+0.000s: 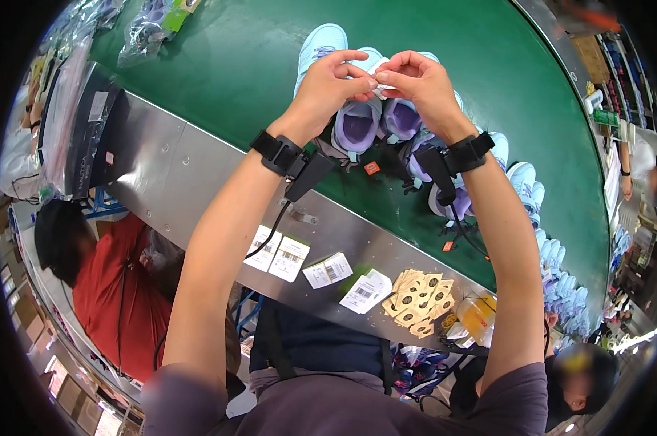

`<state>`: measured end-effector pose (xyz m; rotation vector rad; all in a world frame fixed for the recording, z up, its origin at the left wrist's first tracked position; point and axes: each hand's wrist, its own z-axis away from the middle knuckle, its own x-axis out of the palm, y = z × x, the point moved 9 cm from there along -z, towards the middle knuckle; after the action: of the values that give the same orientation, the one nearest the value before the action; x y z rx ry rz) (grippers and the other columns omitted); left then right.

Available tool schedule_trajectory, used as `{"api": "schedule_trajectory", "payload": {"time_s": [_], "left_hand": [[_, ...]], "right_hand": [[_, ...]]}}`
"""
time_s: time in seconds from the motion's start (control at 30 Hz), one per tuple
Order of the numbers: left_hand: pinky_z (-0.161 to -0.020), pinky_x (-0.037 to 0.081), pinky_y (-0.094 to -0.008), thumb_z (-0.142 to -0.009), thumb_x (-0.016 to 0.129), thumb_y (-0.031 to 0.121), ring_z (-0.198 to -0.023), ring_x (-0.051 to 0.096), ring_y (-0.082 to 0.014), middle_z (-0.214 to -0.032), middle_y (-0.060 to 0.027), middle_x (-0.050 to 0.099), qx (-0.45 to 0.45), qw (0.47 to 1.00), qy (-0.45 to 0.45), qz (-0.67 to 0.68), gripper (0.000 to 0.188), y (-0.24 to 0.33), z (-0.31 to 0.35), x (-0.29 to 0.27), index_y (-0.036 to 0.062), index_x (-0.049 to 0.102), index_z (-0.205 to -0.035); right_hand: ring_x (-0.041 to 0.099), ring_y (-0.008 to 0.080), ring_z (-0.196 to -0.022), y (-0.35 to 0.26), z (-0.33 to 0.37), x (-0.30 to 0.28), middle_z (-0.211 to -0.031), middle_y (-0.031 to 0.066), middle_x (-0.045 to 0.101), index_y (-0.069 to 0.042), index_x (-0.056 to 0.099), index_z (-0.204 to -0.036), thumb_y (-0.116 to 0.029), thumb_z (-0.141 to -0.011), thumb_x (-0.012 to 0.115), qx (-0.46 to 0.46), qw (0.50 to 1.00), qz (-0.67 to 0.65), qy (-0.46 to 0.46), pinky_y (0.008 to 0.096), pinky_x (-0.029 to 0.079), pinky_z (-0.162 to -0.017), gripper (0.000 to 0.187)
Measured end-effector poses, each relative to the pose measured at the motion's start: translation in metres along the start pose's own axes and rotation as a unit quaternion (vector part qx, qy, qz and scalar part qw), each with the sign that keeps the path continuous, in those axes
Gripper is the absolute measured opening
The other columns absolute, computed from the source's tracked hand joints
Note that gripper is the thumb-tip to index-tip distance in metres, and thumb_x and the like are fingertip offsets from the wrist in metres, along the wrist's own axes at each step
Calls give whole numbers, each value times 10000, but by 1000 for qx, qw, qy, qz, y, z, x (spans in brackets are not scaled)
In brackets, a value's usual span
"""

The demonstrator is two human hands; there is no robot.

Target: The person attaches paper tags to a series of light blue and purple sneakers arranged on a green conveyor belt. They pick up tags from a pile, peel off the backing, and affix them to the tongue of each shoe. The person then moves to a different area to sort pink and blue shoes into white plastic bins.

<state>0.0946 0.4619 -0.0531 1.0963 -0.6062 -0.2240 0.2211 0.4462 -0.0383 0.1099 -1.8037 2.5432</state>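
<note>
Above the green surface, my left hand [330, 86] and my right hand [424, 86] meet fingertip to fingertip, both closed in a pinch. Between them is a small white piece [379, 67], thin like paper; its exact kind is hard to make out. Directly below and behind the hands stand light blue sneakers with purple linings, among them one shoe [357, 125] under the left fingers and another [401, 116] under the right. A further light blue sneaker [321, 43] is just beyond my left hand. Both wrists wear black straps with small devices.
Along the steel ledge [198, 156] lie stacks of white barcode labels [289, 258], a pile of tan stickers [418, 298] and a yellow roll [477, 317]. More sneakers [559, 283] line the right. A person in red [121, 298] sits at left; another person's head [579, 381] is at lower right.
</note>
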Motion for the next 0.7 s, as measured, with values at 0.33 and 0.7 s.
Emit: {"api": "schedule_trajectory", "payload": {"time_s": [0.33, 0.7], "left_hand": [[-758, 481, -257, -820, 632, 37, -816, 607, -128, -916, -85, 653, 4, 995, -90, -43, 462, -6, -13, -7, -76, 458, -1233], [-630, 493, -252, -825, 655, 83, -715, 621, -139, -841, -95, 653, 116, 946, 87, -290, 354, 14, 39, -9, -20, 523, -1137]], "right_hand": [[634, 134, -814, 10, -4, 4, -872, 58, 661, -22, 601, -884, -96, -816, 686, -1, 999, 20, -25, 273, 528, -682, 132], [598, 142, -761, -46, 33, 28, -833, 77, 625, 18, 575, -906, -82, -810, 658, -271, 912, 307, 24, 268, 474, -645, 161]]}}
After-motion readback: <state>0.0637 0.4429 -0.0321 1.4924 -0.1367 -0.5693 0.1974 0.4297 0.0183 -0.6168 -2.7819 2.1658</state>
